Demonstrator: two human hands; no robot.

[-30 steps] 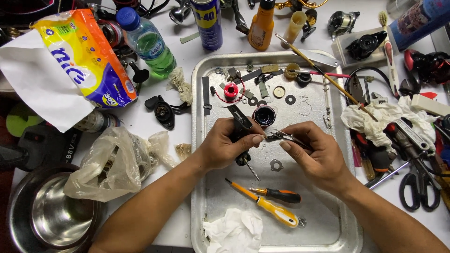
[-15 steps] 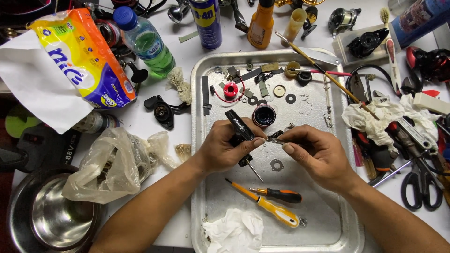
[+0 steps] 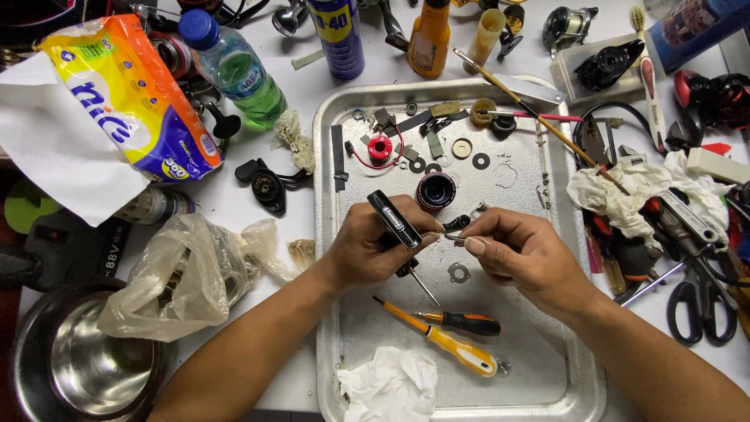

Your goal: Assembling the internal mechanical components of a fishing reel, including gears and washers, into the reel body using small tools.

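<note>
Nearest the viewer, a crumpled tissue (image 3: 388,385) and two orange-handled screwdrivers (image 3: 445,345) lie on the metal tray (image 3: 539,375). Above them, mid-tray, the left hand (image 3: 375,248) has its fingers closed around a black-handled tool (image 3: 396,221), while the right hand (image 3: 516,252) pinches a small metal part (image 3: 455,235). A slip could likely drop that part among the loose washers (image 3: 459,273) further up the tray, where it would be hard to find.

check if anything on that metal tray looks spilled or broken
Nothing looks spilled or broken. The metal tray holds small parts spread out loosely, washers and a red spool, plus two screwdrivers and a crumpled tissue. The left hand grips a black tool; the right hand pinches a tiny part.
</note>
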